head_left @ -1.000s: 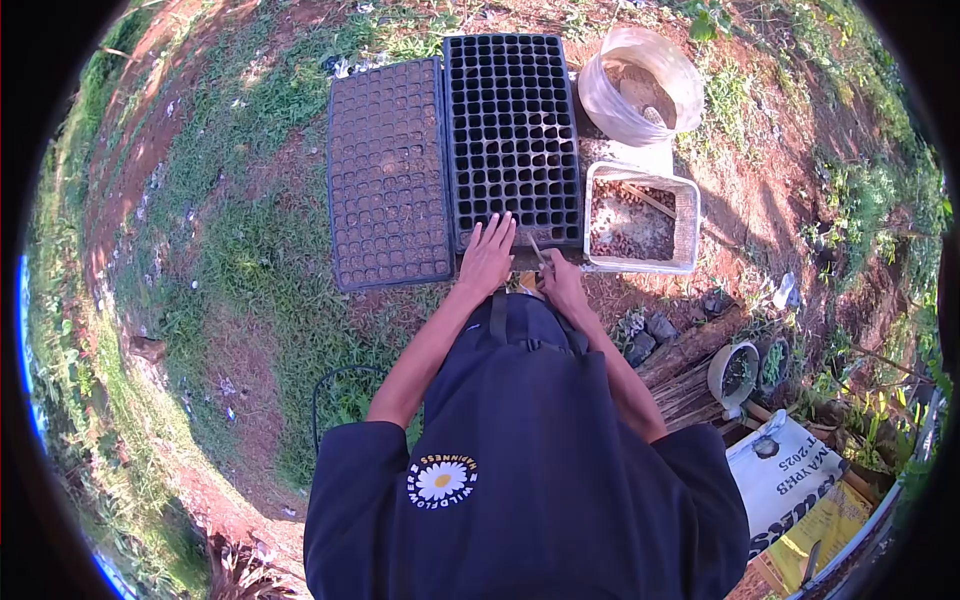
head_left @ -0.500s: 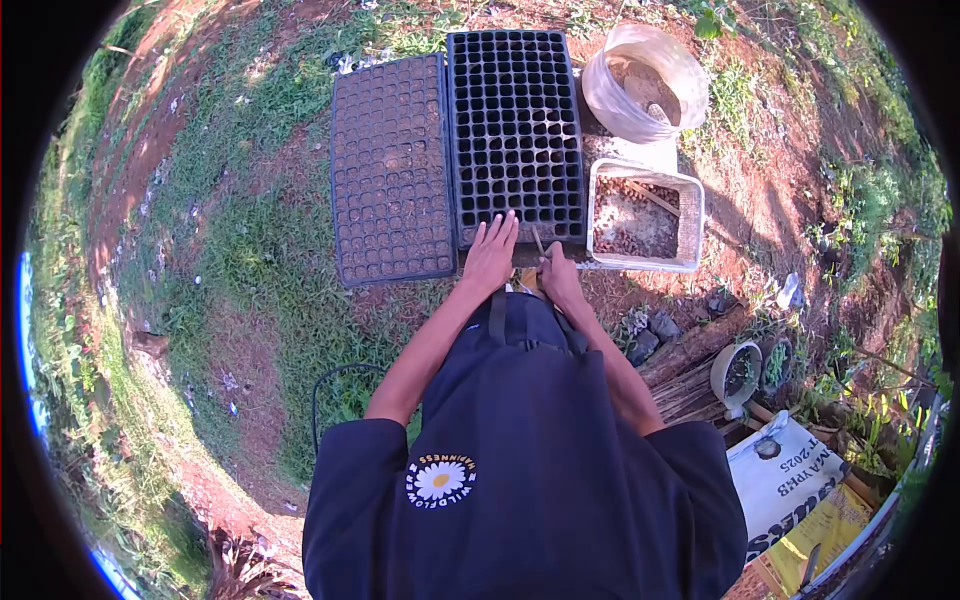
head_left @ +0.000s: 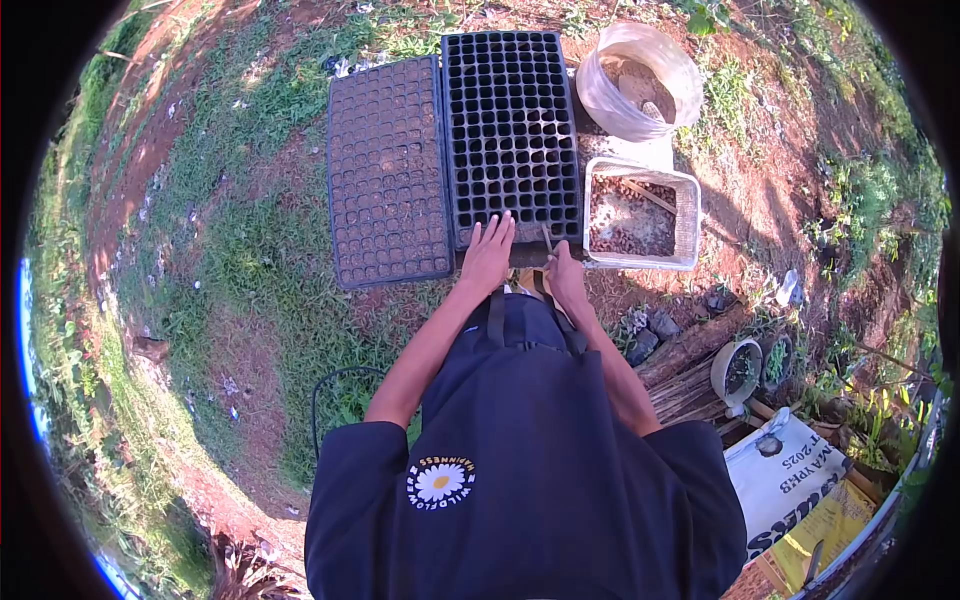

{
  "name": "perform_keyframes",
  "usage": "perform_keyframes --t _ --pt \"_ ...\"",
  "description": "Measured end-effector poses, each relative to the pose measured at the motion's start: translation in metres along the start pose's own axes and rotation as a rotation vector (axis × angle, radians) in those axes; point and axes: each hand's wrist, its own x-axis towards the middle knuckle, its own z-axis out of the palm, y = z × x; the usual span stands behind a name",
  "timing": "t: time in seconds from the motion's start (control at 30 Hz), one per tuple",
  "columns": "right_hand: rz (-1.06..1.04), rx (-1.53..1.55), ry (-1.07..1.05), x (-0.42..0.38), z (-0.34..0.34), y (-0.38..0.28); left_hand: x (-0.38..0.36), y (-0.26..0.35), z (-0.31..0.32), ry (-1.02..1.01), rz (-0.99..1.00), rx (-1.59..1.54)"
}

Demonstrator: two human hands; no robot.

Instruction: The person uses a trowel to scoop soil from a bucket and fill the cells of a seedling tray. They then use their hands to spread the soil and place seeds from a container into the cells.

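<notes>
My left hand (head_left: pixel 488 256) lies with its fingers spread on the near edge of a black cell tray (head_left: pixel 511 130), whose cells look mostly dark and hollow. In my right hand (head_left: pixel 565 274), closed, is a thin stick (head_left: pixel 547 238), its tip at the near row of cells toward the right corner. Left of this tray lies a second cell tray (head_left: pixel 390 170), its cells filled with brown soil. A white rectangular basin (head_left: pixel 691 222) with reddish-brown bits and a flat wooden strip inside stands just to the right.
A round translucent container (head_left: pixel 690 90) with soil stands behind the basin. At the right are a log (head_left: pixel 700 340), a grey pot (head_left: pixel 737 372) and a printed white sack (head_left: pixel 780 470). Grass (head_left: pixel 250 250) covers the ground at the left.
My right hand and the stick have shifted slightly to the right along the tray's near edge. My left hand stays on the tray. The whole view has shifted a little.
</notes>
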Motion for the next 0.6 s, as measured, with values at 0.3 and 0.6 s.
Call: perform_keyframes --t 0.3,0.6 --pt "-0.045 -0.035 -0.091 0.004 0.004 -0.007 0.000 0.000 -0.001 -0.064 0.001 0.069" --pt "-0.103 -0.087 -0.085 0.002 -0.002 -0.016 0.001 0.002 0.000 -0.062 -0.012 0.067"
